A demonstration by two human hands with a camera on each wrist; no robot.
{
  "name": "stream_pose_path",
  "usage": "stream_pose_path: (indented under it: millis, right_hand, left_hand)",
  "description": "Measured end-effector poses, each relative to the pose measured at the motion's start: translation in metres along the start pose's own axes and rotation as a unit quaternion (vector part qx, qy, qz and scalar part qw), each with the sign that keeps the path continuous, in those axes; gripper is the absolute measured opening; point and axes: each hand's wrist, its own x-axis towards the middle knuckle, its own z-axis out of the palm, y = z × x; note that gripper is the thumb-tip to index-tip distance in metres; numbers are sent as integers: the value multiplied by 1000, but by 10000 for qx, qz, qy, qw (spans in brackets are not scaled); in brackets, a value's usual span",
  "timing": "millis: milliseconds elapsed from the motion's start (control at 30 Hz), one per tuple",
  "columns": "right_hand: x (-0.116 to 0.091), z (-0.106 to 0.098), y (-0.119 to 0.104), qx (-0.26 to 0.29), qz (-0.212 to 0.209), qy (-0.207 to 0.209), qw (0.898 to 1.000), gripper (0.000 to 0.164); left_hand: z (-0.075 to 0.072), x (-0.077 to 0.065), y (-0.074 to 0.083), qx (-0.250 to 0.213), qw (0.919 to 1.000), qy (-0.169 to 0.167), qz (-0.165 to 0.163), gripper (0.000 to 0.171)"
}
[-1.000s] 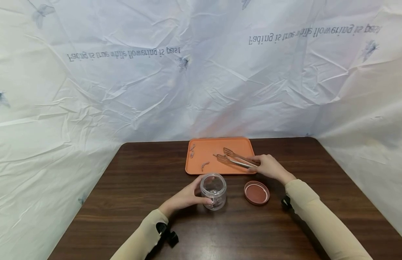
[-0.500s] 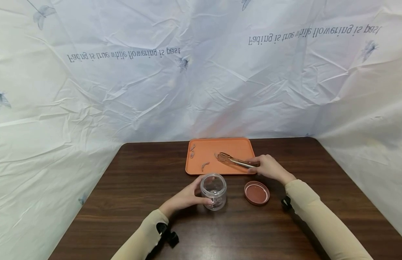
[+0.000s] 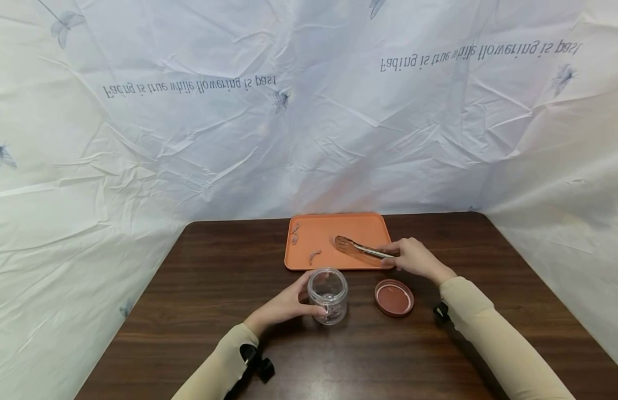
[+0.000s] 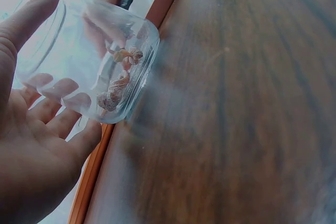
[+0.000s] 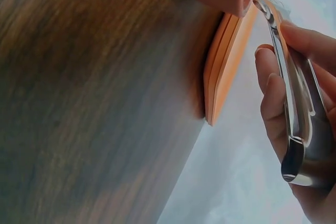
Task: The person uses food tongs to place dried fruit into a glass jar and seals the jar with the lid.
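My left hand [image 3: 287,304] grips a clear jar [image 3: 328,297], thumb in front and fingers around the far side. It stands mouth up on the table. In the left wrist view, small brownish shrivelled pieces [image 4: 121,80] lie at its bottom. My right hand [image 3: 412,256] holds metal tongs [image 3: 371,252] over the orange tray [image 3: 316,222], their brown slotted heads pointing left and pressed together. Whether anything is between the heads is too small to tell. Several small thin pieces [image 3: 315,255] lie on the tray's left half.
A reddish-brown lid [image 3: 394,298] lies on the table between the jar and my right forearm. The dark wooden table [image 3: 229,244] meets a hanging white sheet [image 3: 229,144] at the back and sides.
The two heads of the tongs, spread apart a second ago, have come together over the tray. My left hand and the jar have stayed put.
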Motion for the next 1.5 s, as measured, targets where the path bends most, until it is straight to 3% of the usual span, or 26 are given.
stream_pose_path:
  millis: [433,800,1000,1133,1333,1500]
  right_hand:
    - [-1,-11,-5,-19,-15,212,9998,42]
    - [-9,-56,-23,-117,-148,833,9963,43]
    - [-15,-84,-41,-623,-594,1588,9835,41]
    - [-22,-99,-53,-625,-799,1978,9750,39]
    - [-35,-114,-72,-535,-1131,2312,9648,39]
    - [-39,-118,-81,-582,-1156,2507,9594,38]
  left_hand:
    - [0,0,-1,22,10000,9,2,84]
    - [0,0,1,25,10000,-12,90,85]
    - [0,0,0,28,9999,-19,131,85]
    - [0,0,-2,27,9999,-10,98,84]
    - [1,-1,-2,50,10000,3,37,83]
    - [1,-1,-1,57,10000,2,65,84]
